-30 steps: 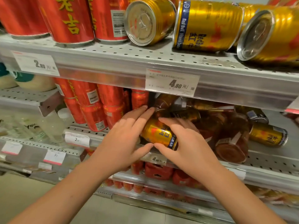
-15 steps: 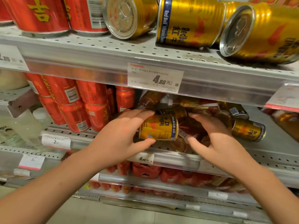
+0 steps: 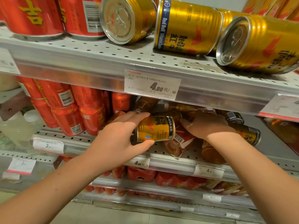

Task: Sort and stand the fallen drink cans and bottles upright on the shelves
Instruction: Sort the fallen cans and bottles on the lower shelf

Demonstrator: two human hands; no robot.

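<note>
Fingers (image 3: pixel 129 116) of left hand (image 3: pixel 118 139) clasp sideways gold can (image 3: pixel 157 129); right hand (image 3: pixel 208 125) grip unclear.

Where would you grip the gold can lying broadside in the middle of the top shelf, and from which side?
Probably round the middle of the barrel, from the front: fingers over the top, thumb low on the near wall. The gold can lies on its side, long wall facing out, and the left fallen can and right fallen can crowd its ends.
</note>
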